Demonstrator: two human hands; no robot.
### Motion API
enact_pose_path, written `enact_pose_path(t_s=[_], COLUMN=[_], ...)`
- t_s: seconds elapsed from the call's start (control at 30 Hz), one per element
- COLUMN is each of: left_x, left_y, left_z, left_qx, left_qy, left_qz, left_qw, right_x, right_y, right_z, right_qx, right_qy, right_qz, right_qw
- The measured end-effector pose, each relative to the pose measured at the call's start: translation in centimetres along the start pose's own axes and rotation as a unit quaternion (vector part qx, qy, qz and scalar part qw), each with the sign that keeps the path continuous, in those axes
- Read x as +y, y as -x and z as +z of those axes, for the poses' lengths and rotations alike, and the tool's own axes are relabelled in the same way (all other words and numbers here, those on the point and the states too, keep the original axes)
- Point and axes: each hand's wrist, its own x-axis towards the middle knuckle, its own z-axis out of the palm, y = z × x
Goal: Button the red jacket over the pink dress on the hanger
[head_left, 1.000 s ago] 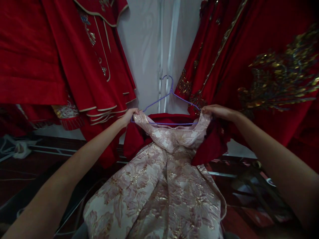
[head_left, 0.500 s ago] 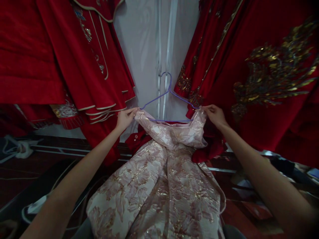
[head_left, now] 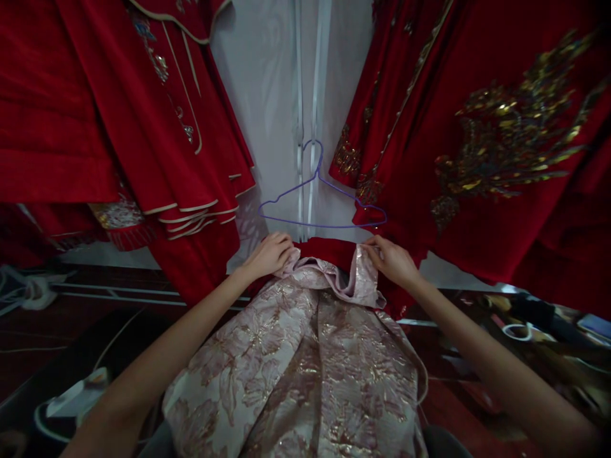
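Note:
A pale pink brocade dress point(head_left: 286, 343) with gold floral patterning spreads down toward me, its top edge slack and folded. My left hand point(head_left: 273, 256) pinches one shoulder strap of it. The opposite strap is gripped between the fingers and thumb of my right hand point(head_left: 389, 257). Just above the dress a thin purple hanger point(head_left: 317, 184) stands apart from both straps, in front of a pale panel. Dark red cloth point(head_left: 334, 251) shows behind the neckline.
Red embroidered garments point(head_left: 157, 127) hang at left, and a red one with gold sequin work point(head_left: 506, 140) hangs at right. A white power strip point(head_left: 81, 394) with a cord lies low at left. A white ring-shaped roll point(head_left: 518, 331) sits among clutter at right.
Both hands have come down and closer together with the straps. The straps have left the hanger's ends, so the whole hanger is now bare, and the bodice has slackened.

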Motion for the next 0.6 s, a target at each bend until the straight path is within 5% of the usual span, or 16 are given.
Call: enact_pose_path(t_s=[0.17,0.33,0.43,0.6], left_x=[0.9,0.6,1.0,1.5], left_y=[-5.6,-5.2,-4.1,-3.9], left_z=[1.8,4.7,5.2,4.7], left_qx=[0.029,0.029,0.046,0.049], left_qy=[-0.010,-0.021,-0.011,-0.002], left_qz=[0.061,0.055,0.032,0.026], left_qw=[0.998,0.998,0.998,0.998], right_x=[-2.6,2.9,6.7,8.3], right_y=[-2.5,-3.8,-3.3,-2.6], right_z=[-1.8,-1.2,-0.5,-0.4], right_qx=[0.117,0.206,0.182,0.193], right_qy=[0.028,0.119,0.155,0.160], right_qz=[-0.076,-0.004,0.056,0.106], right_qw=[0.990,0.971,0.969,0.962])
